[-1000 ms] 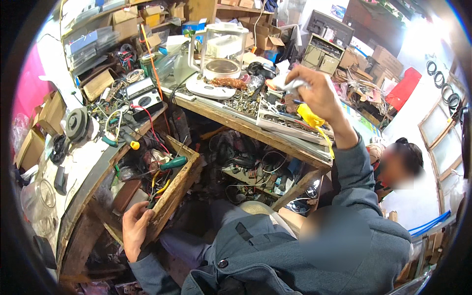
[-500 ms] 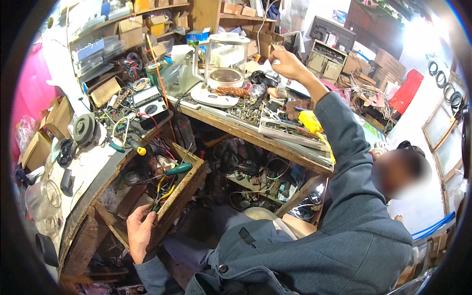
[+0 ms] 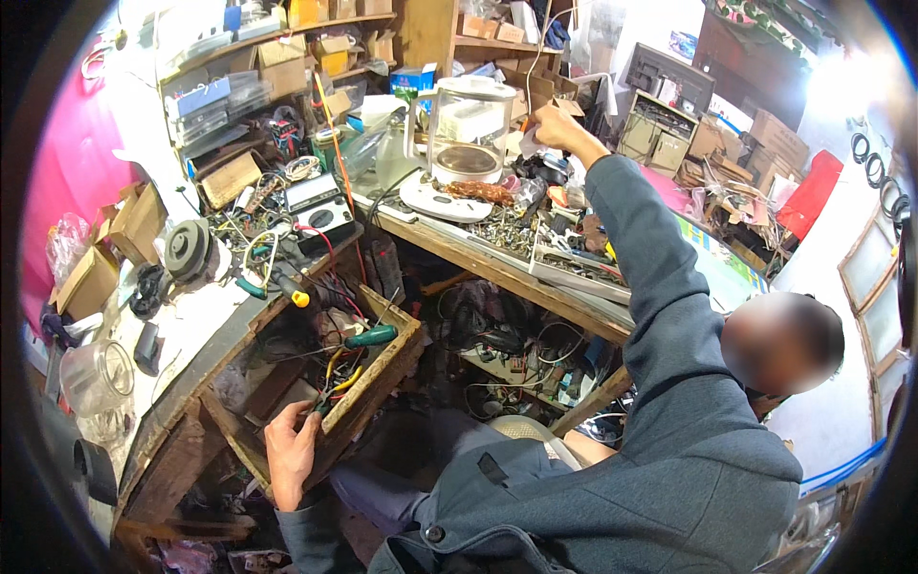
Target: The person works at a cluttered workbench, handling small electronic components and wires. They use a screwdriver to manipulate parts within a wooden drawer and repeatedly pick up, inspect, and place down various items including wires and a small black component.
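My left hand [image 3: 290, 448] is at the near edge of a wooden drawer [image 3: 390, 356], thumb and fingers pinched on what looks like pliers [image 3: 346, 381] with yellow handles. A green-handled screwdriver [image 3: 371, 336] lies across the drawer beside it. Far out over the bench, my right hand [image 3: 562, 130] is closed near a whitish scrap, and what it grips is too small to tell. Just left of that hand stands a clear jar [image 3: 469, 129] with a handle, on a white round base [image 3: 446, 199]. Loose screws and small metal parts [image 3: 516, 234] cover the bench around it.
A dark round wheel-like part [image 3: 189, 249], cables and a clear container [image 3: 96, 378] crowd the left bench. Shelves with boxes [image 3: 282, 62] rise behind. Wires and parts [image 3: 516, 368] fill the space under the bench. To the right is another person [image 3: 784, 344].
The whole view has shifted, moving the scene right and slightly down. My right arm now covers the yellow item on the bench. My left hand stays at the drawer edge.
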`<act>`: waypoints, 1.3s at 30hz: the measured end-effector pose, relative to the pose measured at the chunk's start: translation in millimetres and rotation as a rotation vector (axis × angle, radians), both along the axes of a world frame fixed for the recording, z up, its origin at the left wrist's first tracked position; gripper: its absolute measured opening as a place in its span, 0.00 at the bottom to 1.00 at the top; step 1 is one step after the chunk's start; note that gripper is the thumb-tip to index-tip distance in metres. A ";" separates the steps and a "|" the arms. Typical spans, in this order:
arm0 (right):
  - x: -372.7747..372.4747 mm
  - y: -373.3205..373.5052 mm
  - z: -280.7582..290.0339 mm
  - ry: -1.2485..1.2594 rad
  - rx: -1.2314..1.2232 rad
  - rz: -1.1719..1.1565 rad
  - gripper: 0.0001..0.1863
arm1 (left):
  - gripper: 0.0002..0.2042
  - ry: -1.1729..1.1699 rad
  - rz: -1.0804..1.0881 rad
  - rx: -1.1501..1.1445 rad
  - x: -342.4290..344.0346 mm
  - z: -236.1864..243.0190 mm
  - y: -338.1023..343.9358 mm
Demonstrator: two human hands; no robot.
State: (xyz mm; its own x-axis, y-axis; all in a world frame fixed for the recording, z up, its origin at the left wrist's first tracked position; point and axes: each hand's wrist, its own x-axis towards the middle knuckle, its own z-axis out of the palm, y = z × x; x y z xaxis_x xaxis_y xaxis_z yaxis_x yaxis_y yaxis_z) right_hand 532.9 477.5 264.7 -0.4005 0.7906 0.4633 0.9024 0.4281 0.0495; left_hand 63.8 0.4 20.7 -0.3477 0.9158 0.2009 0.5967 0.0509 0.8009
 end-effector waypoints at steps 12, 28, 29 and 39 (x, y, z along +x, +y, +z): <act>-1.2 60.0 -24.3 0.372 0.154 0.042 0.14 | 0.15 0.494 0.180 -0.157 29.5 10.9 2.4; 22.3 173.3 -55.2 0.155 0.400 0.274 0.09 | 0.15 0.611 0.149 -0.263 35.9 8.9 24.1; 2.5 171.4 -67.8 0.229 0.325 0.285 0.08 | 0.15 0.608 0.176 -0.289 35.8 9.7 19.0; -8.5 187.1 -74.4 0.053 0.011 0.392 0.14 | 0.14 0.617 0.180 -0.282 34.2 13.9 24.2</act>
State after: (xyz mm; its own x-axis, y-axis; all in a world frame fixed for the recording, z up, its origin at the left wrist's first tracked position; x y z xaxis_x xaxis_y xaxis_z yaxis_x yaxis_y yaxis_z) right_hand 524.4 664.6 190.2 -0.6461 0.5772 0.4994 0.6721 0.7404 0.0138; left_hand 97.9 24.5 34.6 -0.3979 0.9009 0.1734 0.9007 0.3477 0.2604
